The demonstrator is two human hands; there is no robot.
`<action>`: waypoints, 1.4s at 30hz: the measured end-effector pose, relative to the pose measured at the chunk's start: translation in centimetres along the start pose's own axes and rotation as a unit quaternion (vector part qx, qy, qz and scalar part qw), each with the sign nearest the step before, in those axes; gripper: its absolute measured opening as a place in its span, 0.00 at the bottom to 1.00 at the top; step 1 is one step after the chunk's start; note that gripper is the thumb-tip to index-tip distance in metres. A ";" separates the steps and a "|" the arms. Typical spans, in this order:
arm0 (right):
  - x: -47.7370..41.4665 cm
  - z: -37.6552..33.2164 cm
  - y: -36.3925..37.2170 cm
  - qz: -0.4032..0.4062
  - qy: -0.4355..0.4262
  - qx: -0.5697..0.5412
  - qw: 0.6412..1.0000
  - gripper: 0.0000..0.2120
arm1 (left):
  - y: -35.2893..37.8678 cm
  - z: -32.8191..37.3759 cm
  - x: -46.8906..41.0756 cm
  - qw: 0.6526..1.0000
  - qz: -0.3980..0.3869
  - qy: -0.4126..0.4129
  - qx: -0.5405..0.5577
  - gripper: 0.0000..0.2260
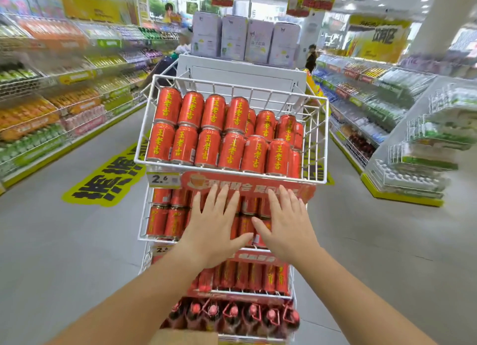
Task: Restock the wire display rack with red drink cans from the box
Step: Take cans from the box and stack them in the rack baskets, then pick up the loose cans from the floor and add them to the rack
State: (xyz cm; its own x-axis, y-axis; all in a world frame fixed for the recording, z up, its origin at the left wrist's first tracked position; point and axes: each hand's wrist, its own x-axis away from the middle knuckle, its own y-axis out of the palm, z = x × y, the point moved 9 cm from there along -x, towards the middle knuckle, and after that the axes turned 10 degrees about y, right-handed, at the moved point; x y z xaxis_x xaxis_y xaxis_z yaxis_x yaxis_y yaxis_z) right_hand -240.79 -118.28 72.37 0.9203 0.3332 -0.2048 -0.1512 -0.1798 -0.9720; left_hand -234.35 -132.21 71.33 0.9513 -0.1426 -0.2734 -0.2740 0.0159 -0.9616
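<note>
Head camera: Both hands reach flat toward the second tier of the wire display rack [245,70], fingers straight and spread, holding nothing. The left hand [215,226] and right hand [286,226] cover that tier's red drink cans [165,218]. More of them fill the tier above and the one below.

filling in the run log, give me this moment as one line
left hand: open, no can | right hand: open, no can | both spread over second-tier cans | top basket: stocked with red cans
</note>
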 end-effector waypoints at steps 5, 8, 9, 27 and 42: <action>3.9 1.3 4.4 -0.039 -0.003 0.010 0.999 0.43 | 3.8 1.9 3.4 1.000 -0.030 -0.002 0.005 0.43; 5.5 3.0 7.4 -0.058 0.002 0.016 0.998 0.43 | 7.3 3.4 4.7 0.998 -0.067 -0.006 0.011 0.43; 5.9 3.6 8.5 -0.068 0.004 0.019 0.998 0.42 | 8.5 3.9 5.0 0.997 -0.077 -0.007 0.009 0.43; 18.0 18.0 40.6 -0.254 0.015 0.017 0.967 0.44 | 41.8 15.8 13.1 0.971 -0.215 -0.052 0.094 0.44; 26.1 25.5 75.9 -0.412 -0.004 0.067 0.909 0.38 | 76.2 20.1 25.5 0.909 -0.394 -0.067 0.117 0.44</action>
State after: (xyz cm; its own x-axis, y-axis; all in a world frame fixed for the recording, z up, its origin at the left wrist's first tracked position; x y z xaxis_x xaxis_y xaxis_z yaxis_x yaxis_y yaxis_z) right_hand -237.40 -99.65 -9.69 0.7389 0.3099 0.5984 0.5448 0.2478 -0.8011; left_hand -228.11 -114.72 -9.43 0.8520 -0.0790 0.5176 0.5230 0.1727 -0.8346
